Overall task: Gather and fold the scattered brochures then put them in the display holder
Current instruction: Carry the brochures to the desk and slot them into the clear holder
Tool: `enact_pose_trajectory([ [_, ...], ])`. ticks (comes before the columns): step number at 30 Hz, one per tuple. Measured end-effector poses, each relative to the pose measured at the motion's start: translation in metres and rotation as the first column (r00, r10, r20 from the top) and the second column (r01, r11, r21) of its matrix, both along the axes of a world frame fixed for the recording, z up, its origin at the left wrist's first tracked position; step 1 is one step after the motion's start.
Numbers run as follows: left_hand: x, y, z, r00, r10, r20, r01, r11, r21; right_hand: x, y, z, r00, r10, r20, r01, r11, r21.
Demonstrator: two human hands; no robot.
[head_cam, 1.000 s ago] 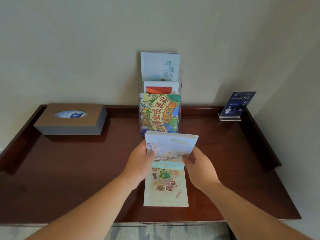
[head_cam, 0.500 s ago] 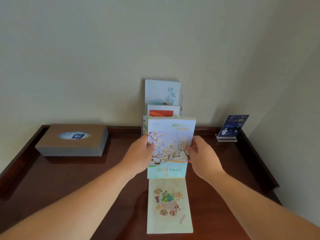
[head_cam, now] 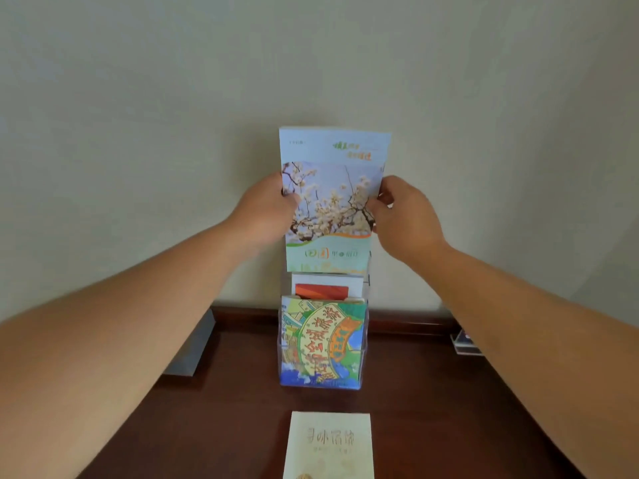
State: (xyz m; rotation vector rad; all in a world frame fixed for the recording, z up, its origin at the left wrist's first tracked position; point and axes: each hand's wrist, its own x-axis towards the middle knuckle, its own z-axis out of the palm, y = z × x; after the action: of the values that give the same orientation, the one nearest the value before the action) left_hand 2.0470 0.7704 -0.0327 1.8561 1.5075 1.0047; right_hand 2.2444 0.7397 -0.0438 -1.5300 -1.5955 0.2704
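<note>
Dark wooden desk [head_cam: 221,420] with a raised rim against a plain cream wall [head_cam: 173,98]; the view is pitched higher than 0.5 s ago, so the wall fills most of the frame.

Clear tiered display holder [head_cam: 363,354] stands at 12 o'clock on the desk, against the wall. Front tier: colourful map-style brochure [head_cam: 323,340]. Middle tier: white brochure with a red-orange panel [head_cam: 321,290].

Blossom-cover brochure [head_cam: 330,202] is held upright, folded shut, above the rear tier; its lower edge sits at the top of the holder, hiding the rear brochure seen 0.5 s ago. Whether that edge has entered the slot, cannot tell. 0.5 s ago it was lower and nearer, in front of the holder.

Left hand [head_cam: 266,205] pinches the brochure's 9 o'clock edge, thumb on the cover. Right hand [head_cam: 401,216] pinches the 3 o'clock edge, fingers curled. Both arms are more extended than before.

Cream brochure [head_cam: 328,444] lies flat at 6 o'clock on the desk, cut by the frame edge; its position on the desk is unchanged.

Grey tissue box [head_cam: 193,350] at 9 o'clock is mostly hidden by the left forearm. Small acrylic sign stand [head_cam: 465,342] at 3 o'clock shows only a corner beside the right forearm.
</note>
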Motion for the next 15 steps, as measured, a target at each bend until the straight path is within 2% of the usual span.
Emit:
enact_pose_trajectory([
  [7, 0.013, 0.038, -0.014, 0.997, 0.068, 0.028, -0.068, 0.997, -0.02, 0.011, 0.046, -0.01, 0.996, 0.061, -0.071, -0.065, 0.996, -0.061],
  [15, 0.008, 0.053, -0.048, 0.999, 0.035, -0.012, -0.036, 0.994, -0.103, 0.011, 0.057, -0.047, 0.994, 0.061, -0.088, -0.074, 0.986, -0.149],
])
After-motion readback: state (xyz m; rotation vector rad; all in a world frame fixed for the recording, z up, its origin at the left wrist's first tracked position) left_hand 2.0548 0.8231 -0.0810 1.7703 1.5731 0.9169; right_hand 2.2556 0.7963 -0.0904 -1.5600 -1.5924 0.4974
